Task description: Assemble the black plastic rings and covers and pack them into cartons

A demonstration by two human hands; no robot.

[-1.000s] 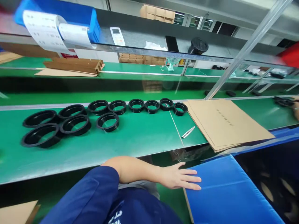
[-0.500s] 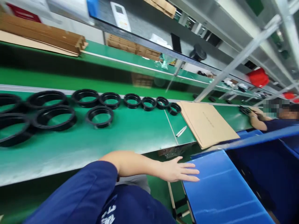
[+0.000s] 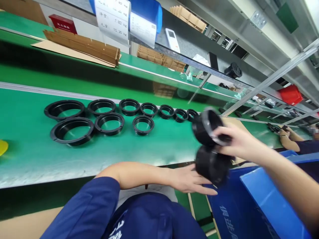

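Note:
My right hand (image 3: 230, 141), blurred by motion, grips black rings (image 3: 203, 127) in front of me, one above another; their exact number is unclear. Just below them my left hand (image 3: 190, 179) reaches out with its fingers spread, partly hidden behind the lower black ring (image 3: 211, 166). Whether it touches that ring cannot be made out. Several black rings stand in two rows on the green table (image 3: 119, 152), among them a large ring (image 3: 72, 131) at the front left and a small ring (image 3: 143, 125) nearer the middle.
Blue bins (image 3: 231, 205) stand at the lower right, one with a blue sheet (image 3: 271, 199). Cardboard (image 3: 236, 124) lies behind my right hand. A shelf (image 3: 179, 56) runs above the table. Another person's arm (image 3: 289, 142) is at the far right. A yellow object (image 3: 3, 147) lies far left.
My right hand has come into view from the right with black rings. The view has shifted left. The blue sheet is now folded back or raised, showing the bin's inside.

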